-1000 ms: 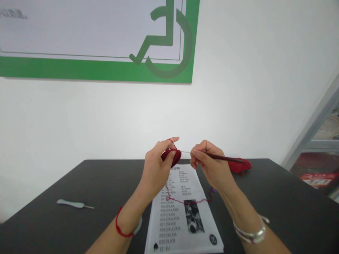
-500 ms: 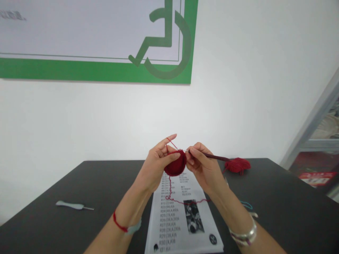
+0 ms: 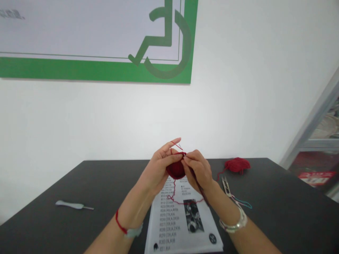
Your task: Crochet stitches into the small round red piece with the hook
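Note:
My left hand (image 3: 159,167) pinches a small round piece of dark red crochet work (image 3: 176,170), with its forefinger stretched up and a red strand looped over it. Right against it, my right hand (image 3: 198,169) is closed on a dark crochet hook (image 3: 197,183); the handle slants down toward my wrist and the metal tip pokes up above the work. A thin red yarn strand (image 3: 182,201) hangs from the work and trails across a printed pattern sheet (image 3: 182,218) on the black table (image 3: 79,183). The red yarn ball (image 3: 237,164) lies at the back right.
A pale grey-handled hook (image 3: 72,205) lies at the left of the table. Small snips (image 3: 226,185) and a teal loop of thread (image 3: 243,203) lie right of my right wrist. A white wall with a green-bordered sign (image 3: 106,68) stands behind; metal shelving (image 3: 315,141) is at the right.
My right hand has closed in against the red work and turned the hook from pointing sideways to steeply upright. The snips, earlier hidden behind my arm, now show.

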`<state>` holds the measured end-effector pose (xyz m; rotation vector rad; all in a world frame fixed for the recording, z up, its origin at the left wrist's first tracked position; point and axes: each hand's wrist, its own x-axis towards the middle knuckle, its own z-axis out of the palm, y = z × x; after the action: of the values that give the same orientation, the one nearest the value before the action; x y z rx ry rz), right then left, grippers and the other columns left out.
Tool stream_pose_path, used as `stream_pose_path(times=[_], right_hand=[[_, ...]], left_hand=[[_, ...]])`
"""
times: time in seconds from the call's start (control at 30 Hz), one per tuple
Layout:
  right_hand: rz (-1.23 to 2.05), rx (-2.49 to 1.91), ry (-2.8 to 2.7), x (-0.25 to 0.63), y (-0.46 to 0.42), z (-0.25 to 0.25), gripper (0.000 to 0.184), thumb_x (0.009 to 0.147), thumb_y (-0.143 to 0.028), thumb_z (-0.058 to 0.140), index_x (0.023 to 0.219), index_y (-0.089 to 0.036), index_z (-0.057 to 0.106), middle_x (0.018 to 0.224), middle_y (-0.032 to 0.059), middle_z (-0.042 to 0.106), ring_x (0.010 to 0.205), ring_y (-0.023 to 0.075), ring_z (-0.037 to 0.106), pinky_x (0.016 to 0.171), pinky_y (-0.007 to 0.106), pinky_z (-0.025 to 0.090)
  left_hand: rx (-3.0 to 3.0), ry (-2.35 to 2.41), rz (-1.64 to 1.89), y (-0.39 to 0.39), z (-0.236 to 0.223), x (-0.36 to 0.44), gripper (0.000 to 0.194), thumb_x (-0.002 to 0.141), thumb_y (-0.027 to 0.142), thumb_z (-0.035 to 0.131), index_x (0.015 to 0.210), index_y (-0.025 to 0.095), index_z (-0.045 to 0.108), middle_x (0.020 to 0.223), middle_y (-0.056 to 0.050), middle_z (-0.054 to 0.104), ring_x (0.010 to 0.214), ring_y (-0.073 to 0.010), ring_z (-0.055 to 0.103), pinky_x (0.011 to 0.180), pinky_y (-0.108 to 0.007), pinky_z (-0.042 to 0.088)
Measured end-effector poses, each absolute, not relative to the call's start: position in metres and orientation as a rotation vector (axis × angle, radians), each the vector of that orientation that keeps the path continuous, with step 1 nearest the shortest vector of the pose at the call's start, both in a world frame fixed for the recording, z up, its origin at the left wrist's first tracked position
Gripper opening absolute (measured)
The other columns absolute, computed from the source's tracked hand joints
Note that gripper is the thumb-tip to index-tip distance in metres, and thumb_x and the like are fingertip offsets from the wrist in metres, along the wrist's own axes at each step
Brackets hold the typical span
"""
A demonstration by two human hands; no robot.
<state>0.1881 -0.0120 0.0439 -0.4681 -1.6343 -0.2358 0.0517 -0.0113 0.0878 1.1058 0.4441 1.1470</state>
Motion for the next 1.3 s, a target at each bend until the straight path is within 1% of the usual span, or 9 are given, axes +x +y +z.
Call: stream_pose_path(times=[0.13,0.2,0.33,0.57,0.8,0.93,1.1,1.23,1.3], right_hand=[[0.513,-0.441,-1.491,0.194,-0.014,0.052,0.008,0.087,-0.02,0.057,0.083,-0.025,0.053,0.075,-0.0027,0.056,0.058,0.0114,0.049,0.05,0.025,0.039],[0.692,-0.416,-1.47,0.2,-0.015,0.056,0.007,0.085,-0.022,0.06,0.082,-0.024,0.054,0.072,-0.0037,0.054,0.054,0.0101,0.046,0.047,0.024,0.037],[0.72,-0.46,-1.484,0.21,-0.019,0.061,0.008,0.082,-0.019,0.065,0.08,-0.023,0.058,0.072,-0.0038,0.055,0.053,0.0091,0.044,0.047,0.024,0.034],[0.777,-0.461,-1.531,0.22,-0.027,0.069,0.009,0.081,-0.015,0.066,0.078,-0.022,0.06,0.077,-0.0022,0.058,0.057,0.0092,0.045,0.049,0.024,0.033],[0.889,-0.468,-1.591,0.228,-0.035,0.078,0.013,0.077,-0.019,0.071,0.071,-0.021,0.06,0.071,-0.0024,0.057,0.055,0.0089,0.043,0.048,0.023,0.033],[0.958,-0.475,-1.619,0.232,-0.038,0.081,0.013,0.075,-0.021,0.073,0.071,-0.02,0.061,0.073,-0.0008,0.06,0.055,0.009,0.046,0.047,0.023,0.035],[1.081,-0.433,-1.596,0.235,-0.036,0.079,0.013,0.072,-0.019,0.075,0.071,-0.02,0.062,0.071,-0.0004,0.062,0.052,0.0079,0.047,0.044,0.022,0.035],[1.301,-0.333,-1.41,0.226,-0.027,0.076,0.017,0.073,-0.022,0.075,0.067,-0.019,0.059,0.061,-0.0036,0.059,0.044,0.0062,0.043,0.037,0.018,0.034],[1.366,-0.305,-1.283,0.217,-0.024,0.075,0.019,0.075,-0.022,0.073,0.066,-0.019,0.057,0.057,-0.0048,0.058,0.044,0.0066,0.045,0.037,0.017,0.039]], left_hand=[[1.084,0.464,1.117,-0.006,0.09,0.046,0.051,0.067,0.012,0.076,0.116,0.016,0.063,0.071,0.003,0.063,0.058,-0.0062,0.053,0.059,-0.018,0.04],[1.112,0.467,1.126,-0.006,0.092,0.043,0.051,0.067,0.012,0.076,0.116,0.016,0.062,0.07,0.003,0.063,0.056,-0.0062,0.053,0.056,-0.017,0.039],[1.161,0.491,1.141,-0.006,0.096,0.039,0.052,0.066,0.012,0.076,0.115,0.015,0.062,0.065,0.004,0.061,0.05,-0.0046,0.047,0.048,-0.016,0.033],[1.276,0.488,1.041,-0.003,0.098,0.031,0.045,0.066,0.013,0.075,0.109,0.014,0.064,0.062,0.004,0.06,0.047,-0.0044,0.046,0.045,-0.016,0.03],[1.359,0.5,0.906,-0.002,0.1,0.024,0.037,0.066,0.011,0.074,0.102,0.016,0.069,0.063,0.002,0.06,0.051,-0.0071,0.051,0.047,-0.017,0.034],[1.368,0.465,0.817,-0.001,0.099,0.02,0.034,0.064,0.011,0.072,0.098,0.015,0.071,0.067,-0.001,0.062,0.055,-0.0094,0.054,0.05,-0.019,0.038],[1.359,0.457,0.713,0.001,0.098,0.017,0.035,0.062,0.013,0.073,0.097,0.014,0.071,0.07,-0.003,0.063,0.057,-0.0111,0.055,0.052,-0.022,0.039],[1.46,0.493,0.876,-0.003,0.098,0.026,0.033,0.065,0.013,0.072,0.098,0.015,0.07,0.065,0.002,0.06,0.054,-0.0083,0.051,0.05,-0.02,0.036],[1.512,0.559,1.122,-0.007,0.097,0.035,0.034,0.069,0.013,0.07,0.102,0.017,0.067,0.063,0.005,0.058,0.052,-0.0069,0.048,0.051,-0.02,0.036]])
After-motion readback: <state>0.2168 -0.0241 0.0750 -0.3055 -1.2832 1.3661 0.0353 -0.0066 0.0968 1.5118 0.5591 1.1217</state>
